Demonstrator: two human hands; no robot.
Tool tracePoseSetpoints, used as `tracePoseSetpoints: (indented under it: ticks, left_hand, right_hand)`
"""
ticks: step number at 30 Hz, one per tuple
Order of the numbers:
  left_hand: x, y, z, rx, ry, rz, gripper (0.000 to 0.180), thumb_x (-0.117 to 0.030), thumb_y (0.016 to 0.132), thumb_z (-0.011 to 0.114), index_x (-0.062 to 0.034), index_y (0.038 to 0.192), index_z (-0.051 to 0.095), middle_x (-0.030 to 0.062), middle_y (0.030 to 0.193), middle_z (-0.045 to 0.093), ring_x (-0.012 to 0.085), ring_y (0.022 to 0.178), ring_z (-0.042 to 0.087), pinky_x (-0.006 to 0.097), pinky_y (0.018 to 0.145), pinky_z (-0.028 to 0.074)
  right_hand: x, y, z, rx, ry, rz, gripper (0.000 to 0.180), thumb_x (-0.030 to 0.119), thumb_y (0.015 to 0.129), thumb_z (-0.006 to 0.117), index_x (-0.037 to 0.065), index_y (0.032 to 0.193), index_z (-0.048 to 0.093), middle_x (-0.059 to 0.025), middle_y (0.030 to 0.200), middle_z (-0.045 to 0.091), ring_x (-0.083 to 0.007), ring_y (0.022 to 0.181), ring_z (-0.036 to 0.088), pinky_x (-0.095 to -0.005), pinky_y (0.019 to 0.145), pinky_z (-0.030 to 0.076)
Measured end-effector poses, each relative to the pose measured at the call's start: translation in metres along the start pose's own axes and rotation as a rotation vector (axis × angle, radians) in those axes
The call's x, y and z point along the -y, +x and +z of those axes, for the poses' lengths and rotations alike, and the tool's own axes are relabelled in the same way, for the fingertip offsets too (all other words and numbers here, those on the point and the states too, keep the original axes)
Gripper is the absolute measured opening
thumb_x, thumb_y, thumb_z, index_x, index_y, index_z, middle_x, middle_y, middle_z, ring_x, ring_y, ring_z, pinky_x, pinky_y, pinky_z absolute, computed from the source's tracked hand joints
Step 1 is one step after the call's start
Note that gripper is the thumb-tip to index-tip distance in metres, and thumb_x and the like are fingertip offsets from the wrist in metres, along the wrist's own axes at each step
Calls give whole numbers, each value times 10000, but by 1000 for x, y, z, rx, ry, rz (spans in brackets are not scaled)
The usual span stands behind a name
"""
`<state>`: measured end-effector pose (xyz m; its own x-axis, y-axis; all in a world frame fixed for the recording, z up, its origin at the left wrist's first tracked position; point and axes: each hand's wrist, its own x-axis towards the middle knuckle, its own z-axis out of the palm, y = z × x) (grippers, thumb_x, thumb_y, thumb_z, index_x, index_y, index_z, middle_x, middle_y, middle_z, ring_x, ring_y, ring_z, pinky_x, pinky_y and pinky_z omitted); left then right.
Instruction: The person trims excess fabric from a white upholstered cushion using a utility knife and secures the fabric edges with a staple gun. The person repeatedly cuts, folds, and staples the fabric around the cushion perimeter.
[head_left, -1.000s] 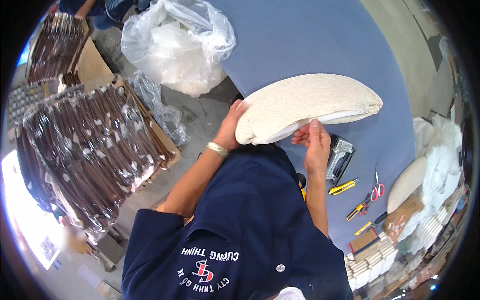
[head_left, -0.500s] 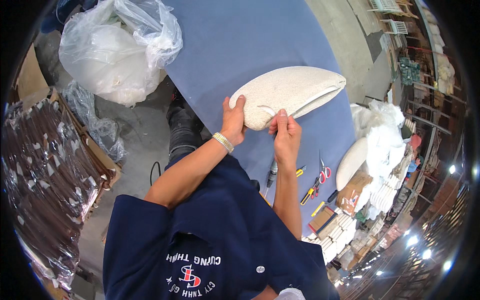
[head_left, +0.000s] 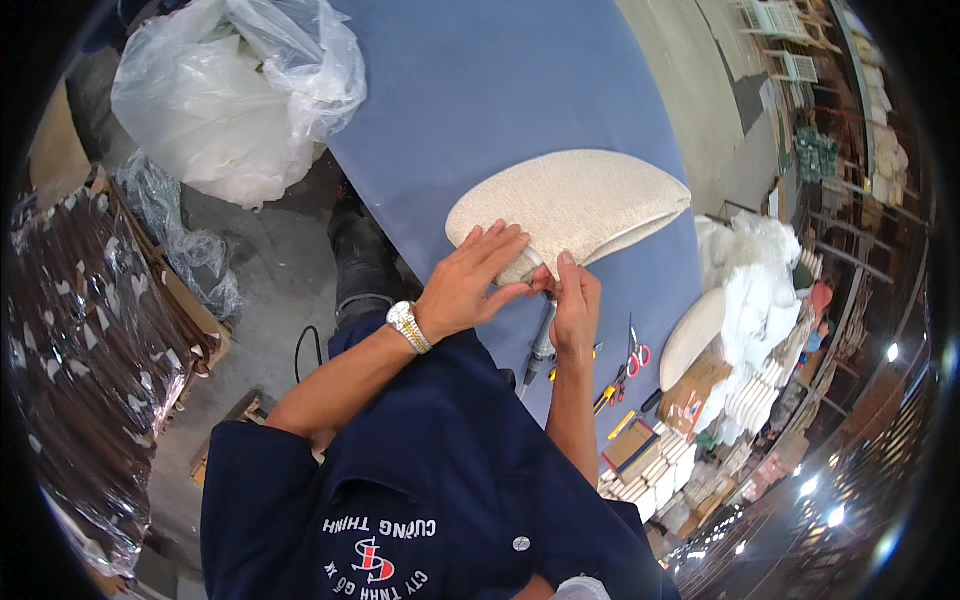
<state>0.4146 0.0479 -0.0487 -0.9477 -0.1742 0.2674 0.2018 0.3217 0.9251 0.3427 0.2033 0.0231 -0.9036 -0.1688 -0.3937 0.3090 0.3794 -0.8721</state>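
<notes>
Cushion: beige cloth, curved, tapered to a tip; its broad end [head_left: 570, 195] is held over the near part of the blue table [head_left: 480, 70]. Whether the table is touched cannot be told.
Left hand [head_left: 470, 280]: flattened over the cushion's near left end, fingers extended on the cloth, thumb parted toward the right hand.
Right hand [head_left: 575, 305]: closed in a pinch, the cushion's near edge caught between thumb and curled fingers.
Bag [head_left: 230, 120]: clear plastic, bulky, at the table's left edge; filled with whitish material, kind blurred by folds.
Loose film [head_left: 190, 245]: crumpled, clear, on the floor left of the table.
Brown lengths [head_left: 95, 340]: packed in rows under clear wrap, well left of the table; bordered by cardboard [head_left: 60, 150].
Power tool [head_left: 540, 345]: partly hidden by the right hand, near side of the table.
Scissors [head_left: 639, 355]: red-handled, laid on the table's right part; yellow cutter [head_left: 622, 425] nearer the body.
Second cushion [head_left: 693, 342]: beige, at the table's right edge.
Carton [head_left: 697, 388]: brown, beside that cushion at the table's right edge; contents cannot be told.
White sheeting [head_left: 750, 290]: heaped beyond the table's right edge.
</notes>
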Motion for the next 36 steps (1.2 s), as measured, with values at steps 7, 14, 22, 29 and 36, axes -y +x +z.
tracePoseSetpoints:
  ticks: [7, 14, 22, 29, 36]
  left_hand:
    - [13, -7, -3, -3, -73, 95, 619, -114, 778, 876, -69, 1342, 625, 186, 1534, 532, 356, 1415, 522, 489, 1187, 419]
    - [9, 3, -7, -55, -93, 60, 523, -64, 770, 865, -65, 1263, 690, 180, 1539, 530, 354, 1402, 537, 462, 1176, 440]
    - [5, 9, -6, -64, -68, 59, 541, -30, 787, 837, -71, 1306, 689, 170, 1525, 547, 361, 1401, 537, 457, 1174, 446]
    - [5, 12, -10, -62, -56, 21, 545, -68, 825, 813, -56, 1343, 644, 154, 1509, 559, 367, 1370, 563, 454, 1144, 476]
    - [0, 22, -15, -50, -11, -6, 643, -96, 813, 815, -15, 1410, 592, 181, 1480, 589, 368, 1310, 611, 418, 1037, 540]
  right_hand:
    - [-7, 0, 21, -146, 15, -48, 533, 383, 1071, 605, 28, 675, 583, -18, 624, 579, -81, 611, 511, -280, 574, 414]
    - [2, 5, 20, -53, -90, -100, 488, 341, 1071, 616, 22, 701, 607, 4, 635, 566, -67, 627, 468, -276, 576, 379]
    - [19, 8, 21, -4, -158, -120, 469, 329, 1066, 625, 17, 716, 629, -5, 639, 582, -71, 639, 500, -273, 597, 413]
    - [23, 15, 19, 40, -332, -138, 416, 294, 1041, 653, 5, 742, 653, -55, 659, 639, -137, 634, 574, -312, 608, 441]
    - [22, 26, 14, 107, -444, -300, 385, 265, 1029, 658, -8, 758, 676, -77, 670, 671, -180, 653, 619, -338, 633, 472]
